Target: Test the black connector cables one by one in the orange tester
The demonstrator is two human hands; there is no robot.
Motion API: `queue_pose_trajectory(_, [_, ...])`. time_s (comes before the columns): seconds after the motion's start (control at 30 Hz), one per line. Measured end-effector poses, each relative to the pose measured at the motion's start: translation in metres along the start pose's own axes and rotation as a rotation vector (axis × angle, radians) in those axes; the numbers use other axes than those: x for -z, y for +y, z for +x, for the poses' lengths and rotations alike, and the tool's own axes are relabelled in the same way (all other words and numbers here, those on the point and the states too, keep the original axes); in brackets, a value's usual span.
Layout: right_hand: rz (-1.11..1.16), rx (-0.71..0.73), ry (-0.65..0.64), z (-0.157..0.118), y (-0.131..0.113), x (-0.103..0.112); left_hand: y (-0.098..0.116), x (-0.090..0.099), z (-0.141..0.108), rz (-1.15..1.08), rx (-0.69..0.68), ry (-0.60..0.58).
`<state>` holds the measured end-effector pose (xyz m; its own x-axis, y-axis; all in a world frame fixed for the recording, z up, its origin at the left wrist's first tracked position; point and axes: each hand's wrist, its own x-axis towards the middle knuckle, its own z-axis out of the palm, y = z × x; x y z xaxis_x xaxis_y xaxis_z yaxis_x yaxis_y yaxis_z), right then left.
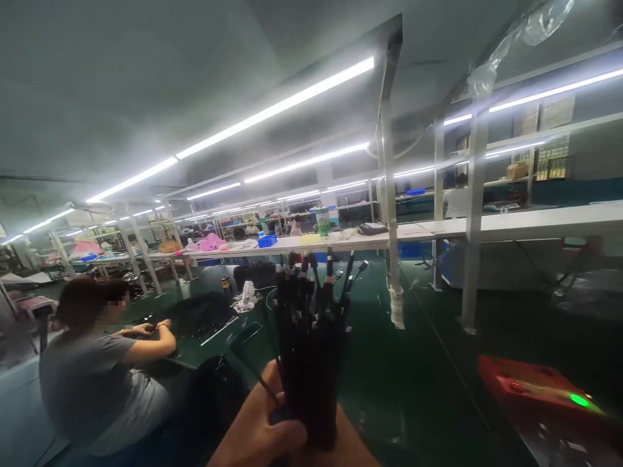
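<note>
A thick bundle of black cables (311, 350) stands upright at the lower centre, its many small connectors pointing up and slightly blurred. My left hand (272, 421) is wrapped round the lower left of the bundle, with the thumb across its front. Behind the bundle's lower right side, my right hand (349, 441) shows only in part; its fingers are hidden by the cables.
A person (102, 370) sits at the left, hands over small dark parts on the green table (409, 376). A red device (535, 389) with a green light lies at the right. A small white fan (247, 295), metal posts and a white shelf (350, 243) stand beyond.
</note>
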<state>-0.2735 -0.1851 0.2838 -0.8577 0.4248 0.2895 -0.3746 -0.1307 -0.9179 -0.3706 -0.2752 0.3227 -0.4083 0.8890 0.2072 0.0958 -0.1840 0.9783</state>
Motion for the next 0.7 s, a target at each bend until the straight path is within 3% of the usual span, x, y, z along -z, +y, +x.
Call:
queue_pose_trajectory(0.07, [-0.035, -0.023, 0.003, 0.006, 0.002, 0.005, -0.006, -0.009, 0.020, -0.129, 0.077, -0.102])
queue_pose_trajectory(0.3, [-0.068, -0.032, 0.070, 0.009, -0.012, 0.028, -0.020, -0.034, 0.043, -0.395, 0.080, -0.118])
queue_pose_trajectory(0.53, [-0.084, 0.031, 0.189, 0.006, -0.050, 0.031, -0.022, -0.054, 0.069, -0.455, 0.061, -0.178])
queue_pose_trajectory(0.7, [-0.104, 0.018, 0.262, 0.007, -0.049, 0.033, -0.022, -0.057, 0.084, -0.457, 0.071, -0.235])
